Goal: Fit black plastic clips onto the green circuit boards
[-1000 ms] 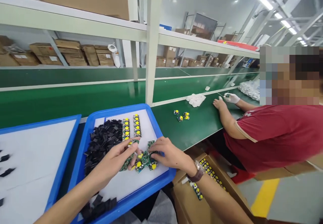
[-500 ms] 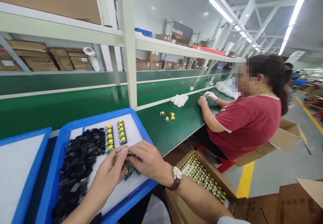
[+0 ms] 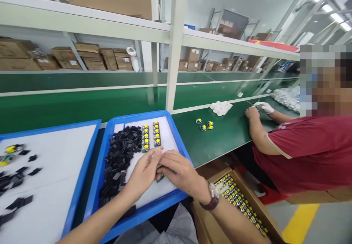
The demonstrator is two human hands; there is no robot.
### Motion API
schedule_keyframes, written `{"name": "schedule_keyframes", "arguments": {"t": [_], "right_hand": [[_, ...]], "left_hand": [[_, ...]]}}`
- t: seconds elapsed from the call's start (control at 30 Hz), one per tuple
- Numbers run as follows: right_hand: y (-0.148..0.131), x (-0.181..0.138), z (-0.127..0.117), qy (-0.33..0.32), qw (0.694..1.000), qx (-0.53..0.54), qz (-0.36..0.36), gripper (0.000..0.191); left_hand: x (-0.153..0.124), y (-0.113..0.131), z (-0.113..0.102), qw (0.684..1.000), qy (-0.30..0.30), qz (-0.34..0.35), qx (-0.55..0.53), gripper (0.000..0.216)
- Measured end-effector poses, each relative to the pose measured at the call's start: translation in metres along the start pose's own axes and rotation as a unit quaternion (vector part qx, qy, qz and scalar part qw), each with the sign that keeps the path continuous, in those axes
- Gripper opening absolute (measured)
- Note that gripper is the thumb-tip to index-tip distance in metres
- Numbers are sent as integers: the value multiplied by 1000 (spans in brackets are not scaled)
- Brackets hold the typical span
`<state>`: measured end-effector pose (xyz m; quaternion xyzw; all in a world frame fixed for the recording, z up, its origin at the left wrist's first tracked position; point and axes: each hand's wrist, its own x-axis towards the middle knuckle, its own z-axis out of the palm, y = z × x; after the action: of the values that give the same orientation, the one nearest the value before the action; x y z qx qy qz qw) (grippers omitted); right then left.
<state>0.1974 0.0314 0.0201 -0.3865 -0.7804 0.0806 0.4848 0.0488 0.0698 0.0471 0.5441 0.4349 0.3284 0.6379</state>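
Note:
My left hand (image 3: 147, 169) and my right hand (image 3: 180, 167) meet over the lower part of a blue-rimmed tray (image 3: 143, 214). Both are closed on a small circuit board (image 3: 158, 166), mostly hidden by the fingers. A bit of green board shows just under my right hand. Beyond my fingers, two strips of circuit boards with yellow round tops, a left strip (image 3: 145, 138) and a right strip (image 3: 156, 134), lie on the tray's white lining. A heap of small black pieces (image 3: 118, 167) covers the tray's left side.
Another blue-rimmed tray (image 3: 82, 178) at left holds black pieces and yellow-topped boards. Several loose boards (image 3: 203, 128) and white pieces (image 3: 221, 107) lie on the green bench. A carton (image 3: 203, 218) of boards stands low at right. A co-worker in a red shirt (image 3: 316, 156) sits beyond it.
My view has swung left, so more of the left tray shows and everything sits further right. Both hands stay together over the tray, still closed on the board.

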Motion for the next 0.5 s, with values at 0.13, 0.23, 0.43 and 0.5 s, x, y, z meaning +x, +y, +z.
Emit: {"name": "schedule_keyframes", "arguments": {"t": [0.13, 0.23, 0.43, 0.5], "right_hand": [[-2, -10, 13, 73, 995, -62, -30, 18], [-2, -23, 7, 37, 998, -41, 4, 20], [14, -52, -11, -140, 979, -89, 119, 70], [20, -55, -17, -174, 972, -91, 126, 77]], "left_hand": [[-8, -13, 4, 996, 74, -18, -54, 73], [-17, -21, -5, 994, 32, 63, 89, 56], [-39, -52, -23, 891, -91, 209, 393, 55], [-41, -64, -23, 869, -104, 237, 421, 66]]}}
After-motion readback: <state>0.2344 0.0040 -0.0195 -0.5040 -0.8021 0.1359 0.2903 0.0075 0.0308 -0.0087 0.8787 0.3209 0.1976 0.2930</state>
